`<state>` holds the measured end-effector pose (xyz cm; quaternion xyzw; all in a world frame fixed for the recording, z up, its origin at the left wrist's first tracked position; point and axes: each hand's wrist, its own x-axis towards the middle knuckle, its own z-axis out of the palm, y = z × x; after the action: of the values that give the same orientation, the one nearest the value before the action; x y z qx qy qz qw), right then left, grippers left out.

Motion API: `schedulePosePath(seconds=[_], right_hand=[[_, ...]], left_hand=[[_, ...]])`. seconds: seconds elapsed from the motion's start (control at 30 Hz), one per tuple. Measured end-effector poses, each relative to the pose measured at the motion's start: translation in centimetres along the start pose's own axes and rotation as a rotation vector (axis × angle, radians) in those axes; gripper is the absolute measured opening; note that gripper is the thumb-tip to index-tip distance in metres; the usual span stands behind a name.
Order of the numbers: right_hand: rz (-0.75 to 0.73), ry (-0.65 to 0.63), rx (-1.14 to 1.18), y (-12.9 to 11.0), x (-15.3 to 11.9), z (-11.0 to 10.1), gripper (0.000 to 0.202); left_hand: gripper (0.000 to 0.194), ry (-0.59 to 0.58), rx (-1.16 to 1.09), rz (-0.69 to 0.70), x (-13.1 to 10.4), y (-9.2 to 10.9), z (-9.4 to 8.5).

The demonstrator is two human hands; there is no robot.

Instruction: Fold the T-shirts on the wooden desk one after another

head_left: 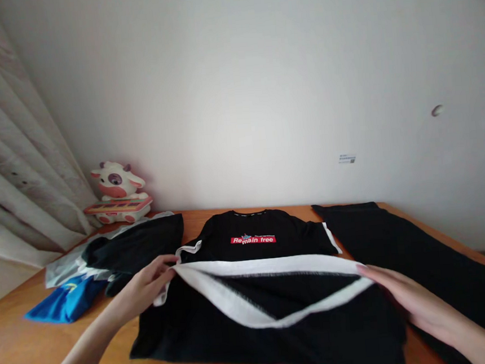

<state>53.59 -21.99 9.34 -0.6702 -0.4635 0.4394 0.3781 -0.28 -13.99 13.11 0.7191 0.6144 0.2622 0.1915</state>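
Note:
A black T-shirt [269,249] with white trim lies on the table, its neckline toward the wall. Across its chest runs a red "Remain free" print [253,240]. The white hem [254,316] is lifted and folded up toward the chest, and its two layers gape apart in the middle. My left hand [153,281] pinches the left end of this hem, close to the left sleeve. At the opposite end, my right hand [398,288] holds the hem between thumb and fingers, some of which are hidden.
Long black trousers-like cloth [405,247] stretches along the table's right side. On the left lie a dark garment [146,247], a blue cloth [66,299] and sheer pale material. A cow toy keyboard [119,201] stands at the back left, beside a curtain [14,151] and the wall.

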Motion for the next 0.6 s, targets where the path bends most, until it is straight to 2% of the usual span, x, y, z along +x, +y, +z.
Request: schedulePosePath(seconds=[0.07, 0.17, 0.2, 0.27, 0.37, 0.47, 0.6], right_hand=[[0.006, 0.018, -0.056, 0.2, 1.5, 1.0, 0.065], [-0.047, 0.048, -0.249, 2.7, 1.7, 1.6, 0.067], [-0.083, 0.042, -0.303, 3.7, 1.3, 1.6, 0.065], [-0.129, 0.017, -0.385, 5.5, 0.2, 1.8, 0.058], [-0.143, 0.002, -0.492, 6.7, -1.2, 2.2, 0.045], [-0.174, -0.036, -0.563, 6.4, -1.5, 2.4, 0.043], [-0.192, -0.062, -0.569, 6.8, -1.8, 1.2, 0.046]], left_hand=[[0.060, 0.056, 0.005, -0.019, 1.3, -0.2, 1.2], [0.056, 0.146, 0.169, -0.063, 0.2, -2.4, 3.2], [0.053, 0.127, 0.235, -0.076, -0.8, -3.2, 3.7], [0.049, 0.013, 0.340, -0.114, -2.8, -4.4, 4.6], [0.038, -0.132, 0.390, -0.122, -4.7, -4.7, 5.4], [0.027, -0.182, 0.368, -0.085, -4.8, -4.2, 5.6], [0.032, -0.200, 0.356, -0.057, -4.9, -4.2, 5.1]])
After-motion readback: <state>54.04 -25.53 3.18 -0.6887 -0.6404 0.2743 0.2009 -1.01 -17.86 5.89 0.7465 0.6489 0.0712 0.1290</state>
